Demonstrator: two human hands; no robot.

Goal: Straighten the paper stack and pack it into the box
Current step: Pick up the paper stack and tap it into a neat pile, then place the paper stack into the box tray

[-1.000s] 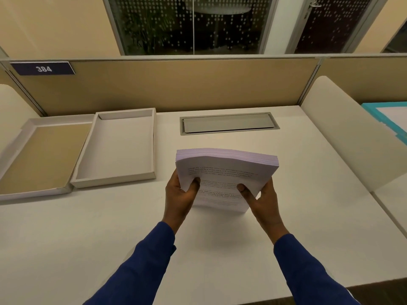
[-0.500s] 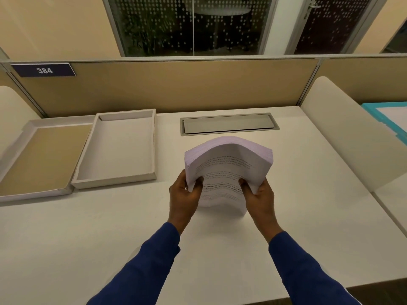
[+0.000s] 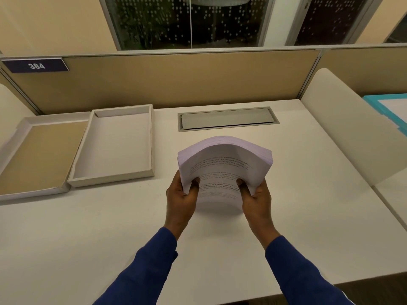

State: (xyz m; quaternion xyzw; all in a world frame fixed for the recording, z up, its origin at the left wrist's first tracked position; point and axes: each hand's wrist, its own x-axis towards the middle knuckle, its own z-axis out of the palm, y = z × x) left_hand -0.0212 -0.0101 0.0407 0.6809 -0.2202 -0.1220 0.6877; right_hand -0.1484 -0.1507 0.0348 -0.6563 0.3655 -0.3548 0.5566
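Paper stack (image 3: pixel 222 164) stands bowed on the table (image 3: pixel 308 194) right of the empty box (image 3: pixel 114 146), our left hand (image 3: pixel 180 199) and right hand (image 3: pixel 256 200) clamping its sides, fingers behind hidden, print too blurred to read.

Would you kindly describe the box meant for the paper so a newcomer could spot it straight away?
Start at the tan partition behind the white desk and look down at the desk's back left corner, where two shallow open trays lie side by side. The box is the right-hand one, nearer the paper stack. Its floor is white, while the lid beside it is brown inside.
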